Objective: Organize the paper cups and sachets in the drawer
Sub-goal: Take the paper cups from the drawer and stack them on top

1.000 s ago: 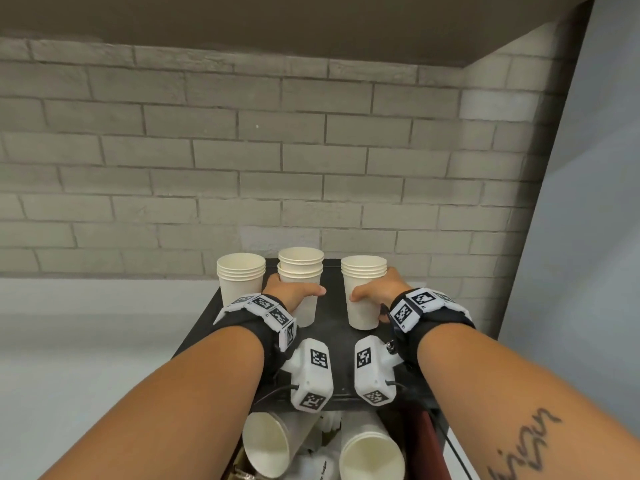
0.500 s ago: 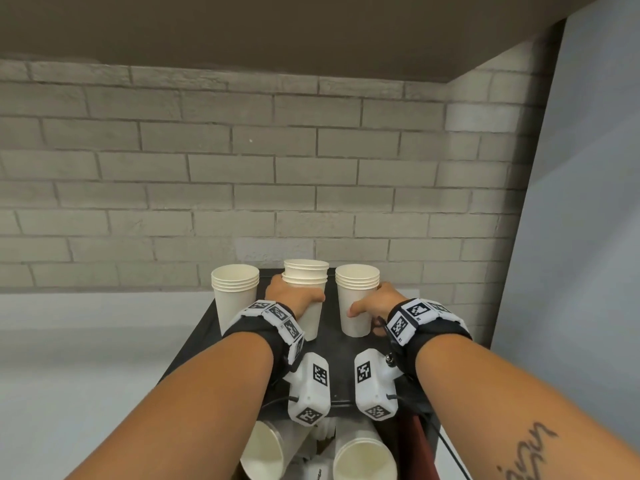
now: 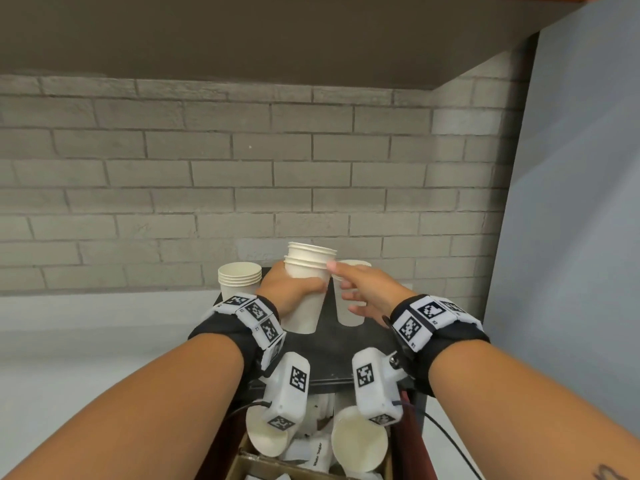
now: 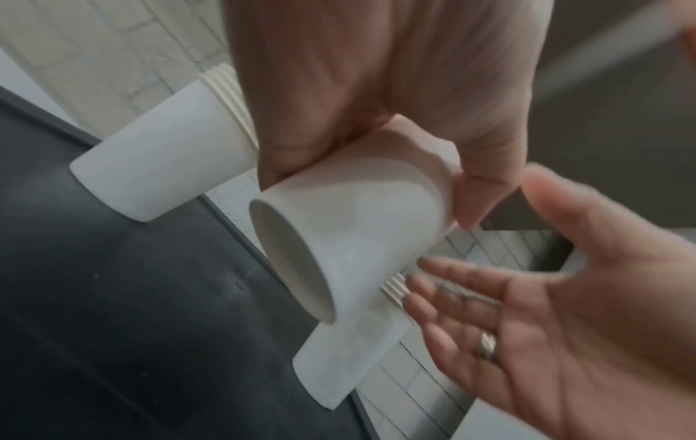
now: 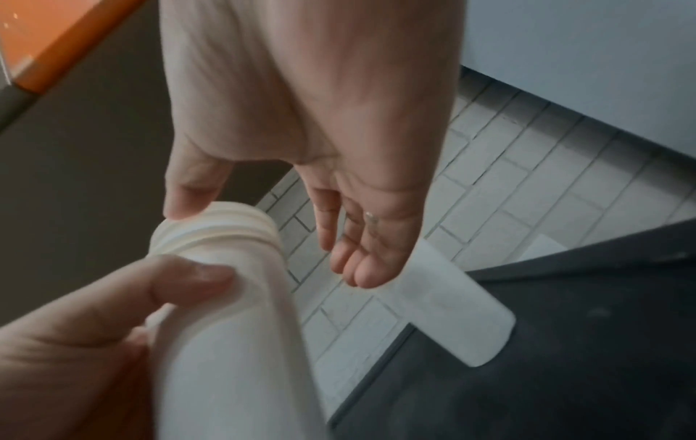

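Three stacks of white paper cups are over a black cabinet top (image 3: 346, 355). My left hand (image 3: 294, 289) grips the middle stack (image 3: 310, 271) around its side and holds it lifted and slightly tilted; the left wrist view shows its base (image 4: 357, 232) off the surface. My right hand (image 3: 360, 292) is open beside it, fingers straight, with the thumb touching the stack's rims (image 5: 214, 226). The right stack (image 3: 348, 313) stands behind that hand, and the left stack (image 3: 240, 280) stands alone. Below, the open drawer (image 3: 242, 462) holds two cups lying down (image 3: 358, 441) and white sachets (image 3: 313, 452).
A grey brick wall (image 3: 242, 185) rises right behind the cabinet top, with a dark overhang (image 3: 277, 36) above. A pale blue-grey wall (image 3: 571, 202) closes the right side. A light counter (image 3: 86, 341) lies to the left.
My left hand has lifted the middle stack off the black top and tilted it. My right hand has let go of the right stack and moved over to the lifted stack's rims.
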Motion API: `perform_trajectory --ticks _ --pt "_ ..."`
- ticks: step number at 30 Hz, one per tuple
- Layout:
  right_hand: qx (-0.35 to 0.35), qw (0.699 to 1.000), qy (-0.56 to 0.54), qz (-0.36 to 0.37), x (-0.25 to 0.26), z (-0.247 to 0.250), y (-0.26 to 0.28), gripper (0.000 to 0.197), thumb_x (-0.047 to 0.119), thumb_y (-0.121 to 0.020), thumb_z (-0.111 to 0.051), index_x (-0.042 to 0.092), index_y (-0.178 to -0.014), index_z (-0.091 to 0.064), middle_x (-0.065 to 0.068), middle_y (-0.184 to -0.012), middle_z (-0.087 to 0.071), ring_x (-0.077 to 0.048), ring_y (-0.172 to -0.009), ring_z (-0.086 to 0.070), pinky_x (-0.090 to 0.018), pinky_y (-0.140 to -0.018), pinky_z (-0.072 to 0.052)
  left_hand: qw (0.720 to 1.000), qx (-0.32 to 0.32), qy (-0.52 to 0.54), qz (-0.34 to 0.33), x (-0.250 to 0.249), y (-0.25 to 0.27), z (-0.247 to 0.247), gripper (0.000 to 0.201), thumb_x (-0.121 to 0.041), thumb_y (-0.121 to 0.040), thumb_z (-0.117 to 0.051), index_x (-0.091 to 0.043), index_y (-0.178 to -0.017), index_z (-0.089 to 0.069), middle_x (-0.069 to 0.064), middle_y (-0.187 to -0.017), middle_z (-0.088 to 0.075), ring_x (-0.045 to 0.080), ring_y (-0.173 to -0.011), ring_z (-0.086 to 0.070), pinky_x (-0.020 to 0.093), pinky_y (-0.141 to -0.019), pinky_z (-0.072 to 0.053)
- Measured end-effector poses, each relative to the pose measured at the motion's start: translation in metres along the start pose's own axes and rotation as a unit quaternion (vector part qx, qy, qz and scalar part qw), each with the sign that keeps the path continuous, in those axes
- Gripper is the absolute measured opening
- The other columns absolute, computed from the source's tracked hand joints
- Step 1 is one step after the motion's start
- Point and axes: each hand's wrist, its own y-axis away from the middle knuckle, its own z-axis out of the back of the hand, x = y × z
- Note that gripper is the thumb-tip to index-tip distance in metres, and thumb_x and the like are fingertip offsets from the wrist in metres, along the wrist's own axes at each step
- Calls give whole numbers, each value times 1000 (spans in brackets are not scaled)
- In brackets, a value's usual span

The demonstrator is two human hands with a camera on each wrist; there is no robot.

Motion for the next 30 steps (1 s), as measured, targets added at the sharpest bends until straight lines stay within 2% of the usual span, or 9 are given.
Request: perform_trajectory --ticks 4,8,13,16,18,20,23,27,30 --pt "25 998 -38 35 21 -17 18 22 41 -81 -68 27 -97 -62 4 -106 -66 -14 -98 -59 -27 -77 -44 996 77 -29 -22 -18 19 -5 37 -21 -54 -67 -15 -90 -64 17 -97 -69 31 -94 -66 49 -87 -53" --pt "15 990 -90 104 35 -21 39 10 17 -85 -66 23 -90 -60 3 -89 -66 -12 -83 -60 -24 -65 -44 994 94 -50 -19 -24 30 1 40 -17 -56 -73 -17 -95 -61 17 -102 -68 31 -98 -65 48 -89 -52" --pt "-107 954 -172 223 54 -12 49 53 20 -61 -78 18 -110 -59 -7 -108 -67 -22 -97 -63 -40 -83 -53 989 88 -121 -5 -21 38 15 39 -14 -63 -79 -8 -98 -64 14 -96 -68 31 -94 -65 43 -85 -54" --pt "-133 966 -81 209 48 1 53 68 31 -53 -80 20 -116 -55 -4 -111 -66 -21 -100 -63 -40 -80 -54 998 -48 -35 3 -21 33 29 49 -19 -57 -84 -7 -101 -65 11 -94 -69 28 -90 -66 35 -72 -54" --pt "-126 976 9 176 30 2 54 72 31 -56 -81 19 -121 -52 -2 -110 -65 -20 -100 -62 -39 -80 -54 990 -132 44 -6 -30 31 35 67 -25 -51 -86 -10 -112 -62 8 -103 -68 25 -94 -65 34 -73 -53" --pt "-93 980 112 137 4 -5 50 84 40 -41 -81 19 -119 -54 -2 -109 -66 -20 -99 -62 -42 -86 -54 977 -165 135 -19 -45 30 37 72 -28 -42 -82 -14 -109 -62 6 -105 -68 26 -96 -65 40 -76 -56" --pt "-34 979 160 117 -23 -22 38 84 44 -37 -82 21 -114 -56 0 -104 -68 -17 -96 -65 -44 -87 -54 965 -128 223 -44 -68 36 31 46 -19 -50 -80 -19 -93 -62 5 -97 -66 24 -90 -65 42 -77 -54" --pt "-18 985 91 146 -5 -41 48 73 34 -45 -80 15 -112 -57 -4 -102 -68 -19 -95 -65 -40 -83 -54 967 -58 246 -40 -69 40 16 45 -6 -72 -77 -13 -113 -60 6 -102 -66 21 -91 -63 30 -70 -51" --pt "-31 987 47 153 6 -41 50 52 20 -55 -79 12 -102 -59 -7 -94 -67 -22 -87 -64 -31 -67 -52 975 -37 219 -29 -59 39 14 53 -4 -71 -76 -10 -120 -58 9 -108 -67 20 -94 -64 27 -67 -50"
